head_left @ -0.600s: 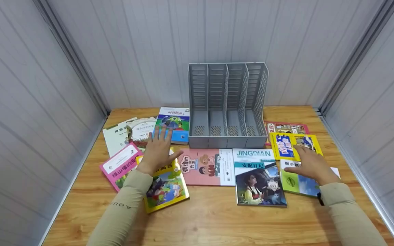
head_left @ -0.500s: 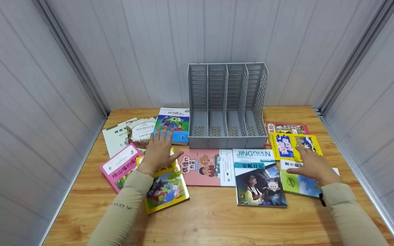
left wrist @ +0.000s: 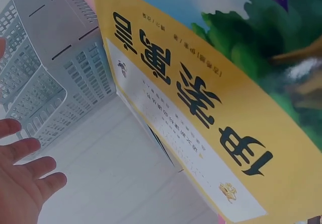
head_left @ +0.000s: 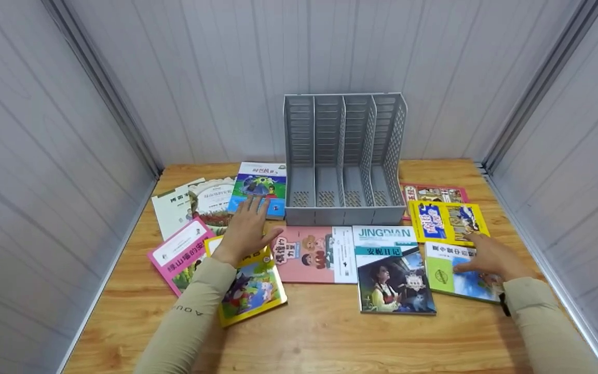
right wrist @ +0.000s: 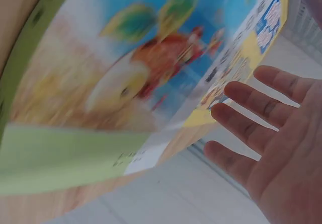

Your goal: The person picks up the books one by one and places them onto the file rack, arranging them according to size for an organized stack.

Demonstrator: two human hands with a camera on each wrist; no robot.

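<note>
My left hand (head_left: pixel 244 231) is spread flat, fingers straight, over the top of a yellow picture book (head_left: pixel 249 288), with its fingertips at the lower edge of a blue book (head_left: pixel 260 187). The left wrist view shows the open left hand (left wrist: pixel 25 183) beside the yellow cover (left wrist: pixel 201 108) and the grey rack (left wrist: pixel 45 68). My right hand (head_left: pixel 488 255) lies flat with straight fingers over a green-and-blue book (head_left: pixel 447 272), just below a yellow book (head_left: pixel 447 221). In the blurred right wrist view the right hand (right wrist: pixel 271 133) is open above that book (right wrist: pixel 126 83). Neither hand holds anything.
A grey rack (head_left: pixel 343 156) with several empty slots stands at the back of the wooden table (head_left: pixel 320 332). Other books lie flat around it: a pink one (head_left: pixel 177 252), a wide pink one (head_left: pixel 312 254), a JINGDIAN book (head_left: pixel 392 270), a red one (head_left: pixel 434 193), two white ones (head_left: pixel 174 205). Grey walls close in on three sides.
My right hand has drawn back and to the right, off the yellow book and onto the green-and-blue one. My left hand has edged slightly forward toward the blue book.
</note>
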